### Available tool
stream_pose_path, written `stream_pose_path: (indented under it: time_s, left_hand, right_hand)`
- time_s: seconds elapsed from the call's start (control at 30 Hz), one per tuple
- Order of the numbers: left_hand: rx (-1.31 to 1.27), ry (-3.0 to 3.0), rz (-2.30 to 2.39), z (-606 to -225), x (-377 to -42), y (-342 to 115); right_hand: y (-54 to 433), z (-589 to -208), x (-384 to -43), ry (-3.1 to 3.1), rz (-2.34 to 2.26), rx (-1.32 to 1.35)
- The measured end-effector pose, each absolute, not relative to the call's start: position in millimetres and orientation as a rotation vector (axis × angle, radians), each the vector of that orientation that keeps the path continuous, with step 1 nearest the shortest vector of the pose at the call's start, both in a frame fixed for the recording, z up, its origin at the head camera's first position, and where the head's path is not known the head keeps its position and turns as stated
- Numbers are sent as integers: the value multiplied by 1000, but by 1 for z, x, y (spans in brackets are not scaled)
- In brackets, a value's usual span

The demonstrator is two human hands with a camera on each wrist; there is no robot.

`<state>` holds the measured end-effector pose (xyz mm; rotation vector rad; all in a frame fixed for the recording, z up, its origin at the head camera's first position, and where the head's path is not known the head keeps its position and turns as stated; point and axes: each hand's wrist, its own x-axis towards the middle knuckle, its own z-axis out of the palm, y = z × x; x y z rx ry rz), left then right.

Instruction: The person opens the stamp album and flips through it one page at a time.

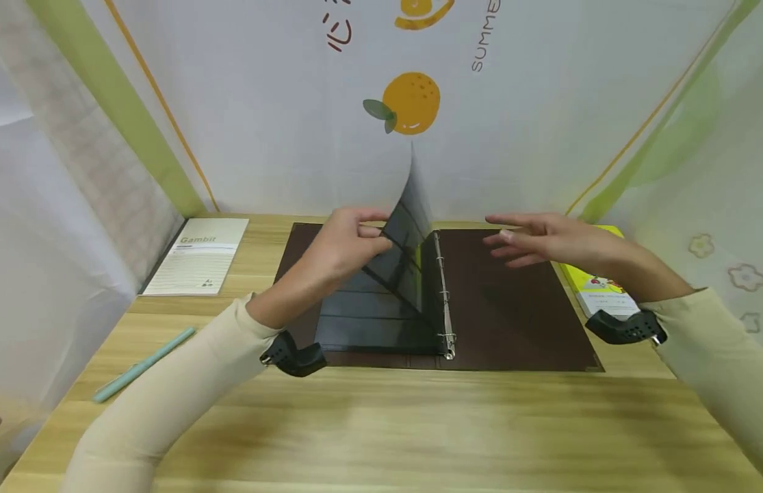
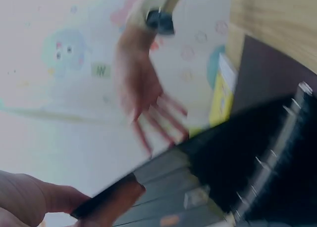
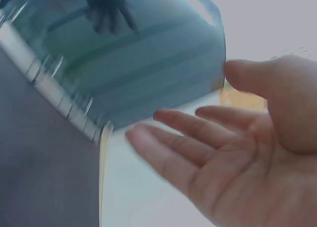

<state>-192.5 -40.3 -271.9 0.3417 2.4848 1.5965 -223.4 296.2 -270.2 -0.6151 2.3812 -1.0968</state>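
Observation:
A dark brown ring binder (image 1: 516, 315) lies spread on the table, its metal rings (image 1: 445, 296) running down the middle. Glossy black pocket pages (image 1: 375, 329) rest on its left side. My left hand (image 1: 339, 252) pinches the outer edge of a black page (image 1: 407, 236) between thumb and fingers, and that page stands up from the rings, curving. Over the right cover hovers my right hand (image 1: 550, 239), fingers spread and holding nothing. In the right wrist view the raised page (image 3: 148, 63) shows a hand's reflection, with my right thumb close to its edge.
A white "Gambit" notepad (image 1: 196, 257) lies at the back left, with a pale teal stick-like object (image 1: 144, 364) in front of it. A yellow-and-white booklet (image 1: 603, 294) sits by the binder's right side, partly under my right forearm. Printed curtains (image 1: 282, 137) close off the back and sides.

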Motion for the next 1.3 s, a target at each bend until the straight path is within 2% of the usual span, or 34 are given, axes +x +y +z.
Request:
stream_pose_path:
  time_s: [0.17, 0.4, 0.7, 0.93, 1.3]
  left_hand:
    - [192, 2646, 1454, -305, -192, -81]
    - [43, 2663, 1364, -356, -196, -120]
    - [101, 2719, 1105, -380, -195, -134]
    - [178, 2830, 819, -390, -195, -129]
    - [305, 3013, 660, -399, -189, -112]
  right_hand:
    - [319, -320, -210, 2729, -596, -701]
    - [334, -376, -190, 2665, -617, -630]
    - [333, -396, -185, 2680, -560, -639]
    - [330, -409, -182, 2718, -518, -680]
    - [334, -414, -184, 2677, -593, -632]
